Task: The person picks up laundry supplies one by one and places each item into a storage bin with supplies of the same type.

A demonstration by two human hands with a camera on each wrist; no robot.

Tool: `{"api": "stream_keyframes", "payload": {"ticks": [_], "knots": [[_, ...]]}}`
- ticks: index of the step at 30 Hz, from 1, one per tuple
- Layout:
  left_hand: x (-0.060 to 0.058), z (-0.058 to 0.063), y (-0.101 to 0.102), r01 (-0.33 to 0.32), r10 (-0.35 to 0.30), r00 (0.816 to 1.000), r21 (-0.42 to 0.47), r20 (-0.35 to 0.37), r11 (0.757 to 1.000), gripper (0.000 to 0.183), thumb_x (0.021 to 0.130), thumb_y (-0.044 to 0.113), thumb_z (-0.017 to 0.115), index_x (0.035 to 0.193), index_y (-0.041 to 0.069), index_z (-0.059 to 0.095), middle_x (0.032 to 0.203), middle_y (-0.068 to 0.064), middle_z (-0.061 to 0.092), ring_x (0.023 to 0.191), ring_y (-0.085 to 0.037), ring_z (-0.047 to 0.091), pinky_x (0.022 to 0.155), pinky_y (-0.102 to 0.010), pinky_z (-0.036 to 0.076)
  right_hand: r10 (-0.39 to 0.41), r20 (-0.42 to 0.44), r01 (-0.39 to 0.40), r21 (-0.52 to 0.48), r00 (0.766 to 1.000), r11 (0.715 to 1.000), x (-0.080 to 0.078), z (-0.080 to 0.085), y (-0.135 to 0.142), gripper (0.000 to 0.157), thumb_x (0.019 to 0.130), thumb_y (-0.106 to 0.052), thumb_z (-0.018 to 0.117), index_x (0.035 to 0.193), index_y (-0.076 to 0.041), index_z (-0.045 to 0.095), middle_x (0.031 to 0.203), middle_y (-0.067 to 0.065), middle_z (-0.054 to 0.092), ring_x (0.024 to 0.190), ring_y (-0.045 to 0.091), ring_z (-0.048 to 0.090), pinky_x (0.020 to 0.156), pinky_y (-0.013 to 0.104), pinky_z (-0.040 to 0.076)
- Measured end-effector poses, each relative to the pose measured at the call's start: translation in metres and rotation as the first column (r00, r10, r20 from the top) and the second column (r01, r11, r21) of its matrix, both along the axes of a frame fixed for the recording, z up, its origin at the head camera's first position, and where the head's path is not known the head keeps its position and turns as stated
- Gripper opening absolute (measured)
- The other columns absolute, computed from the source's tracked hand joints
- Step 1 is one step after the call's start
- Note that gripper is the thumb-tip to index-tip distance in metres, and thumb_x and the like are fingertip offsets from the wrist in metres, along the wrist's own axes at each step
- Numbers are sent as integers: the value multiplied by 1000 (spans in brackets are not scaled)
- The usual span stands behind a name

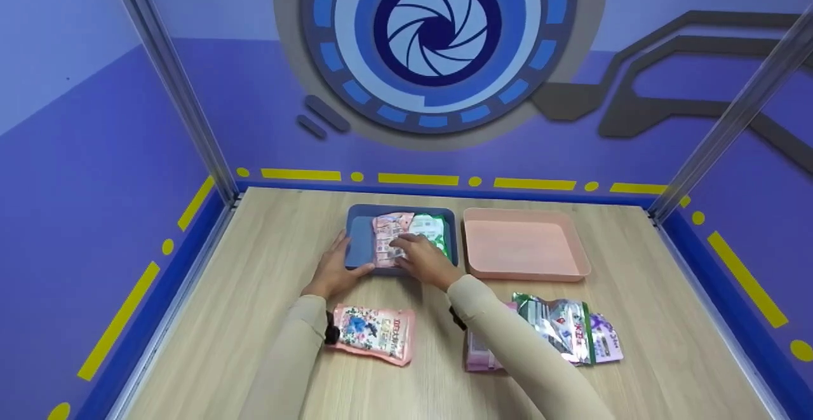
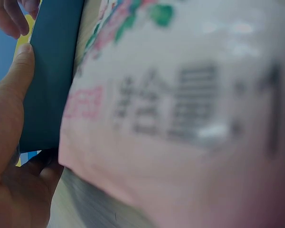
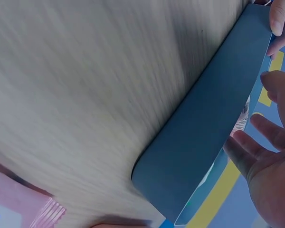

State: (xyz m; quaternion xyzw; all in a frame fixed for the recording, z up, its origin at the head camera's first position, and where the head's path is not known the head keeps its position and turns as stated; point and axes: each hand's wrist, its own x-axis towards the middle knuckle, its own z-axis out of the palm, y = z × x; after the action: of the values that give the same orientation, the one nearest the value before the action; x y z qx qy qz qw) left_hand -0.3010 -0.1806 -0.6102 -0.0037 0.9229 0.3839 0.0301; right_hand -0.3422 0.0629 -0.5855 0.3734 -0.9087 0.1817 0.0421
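A blue-grey tray (image 1: 359, 242) holds a pink packet (image 1: 384, 242) and, to its right, a green-and-white packet (image 1: 432, 226). My left hand (image 1: 333, 270) holds the tray's front left corner, fingers along the left side and thumb at the front wall (image 2: 52, 80). Over the tray, my right hand (image 1: 424, 260) has its fingertips on the pink packet; in the right wrist view its fingers (image 3: 270, 130) are spread and loosely bent above the rim. Another pink packet (image 1: 375, 333) with a flower print lies on the table below the left hand.
An orange-pink tray (image 1: 527, 245) stands right of the blue-grey one. Nearer me on the right lie a silver-and-green packet (image 1: 556, 325), a purple packet (image 1: 606, 337) and a mauve packet (image 1: 479, 353), partly behind my right sleeve. Walls (image 1: 406, 153) bound the table's back and sides.
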Motion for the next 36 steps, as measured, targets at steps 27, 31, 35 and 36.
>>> {"api": "stream_keyframes", "payload": {"ticks": [27,31,35,36], "knots": [[-5,-6,-2,31,-32,997,-24,-63,999,99,89,47,79,160,0,29,171,-13,15,154,-38,23,123,-54,25,123,-70,-126,-47,990,991,36,5,11,69,96,-35,74,155,-16,45,152,20,49,138,37,48,109,55,46],[-5,-5,-2,24,-25,999,-23,-45,999,98,89,48,78,161,3,28,172,-11,14,154,-37,22,123,-53,24,147,-67,-149,-34,987,988,45,5,10,74,94,-35,76,157,-17,42,153,19,47,140,37,46,109,55,46],[-3,-3,-1,7,-7,1000,-5,-6,1000,101,89,48,78,163,6,25,172,-10,12,155,-36,18,123,-55,23,176,-77,-178,-15,981,984,55,5,9,78,92,-38,77,158,-16,40,153,18,47,138,36,47,110,54,45],[-3,-3,-1,3,-3,1000,0,0,1000,101,89,48,79,163,7,24,172,-9,12,156,-36,18,123,-55,23,182,-78,-183,-10,980,983,57,5,9,79,93,-40,76,158,-15,39,153,17,47,138,35,47,109,54,46]]}}
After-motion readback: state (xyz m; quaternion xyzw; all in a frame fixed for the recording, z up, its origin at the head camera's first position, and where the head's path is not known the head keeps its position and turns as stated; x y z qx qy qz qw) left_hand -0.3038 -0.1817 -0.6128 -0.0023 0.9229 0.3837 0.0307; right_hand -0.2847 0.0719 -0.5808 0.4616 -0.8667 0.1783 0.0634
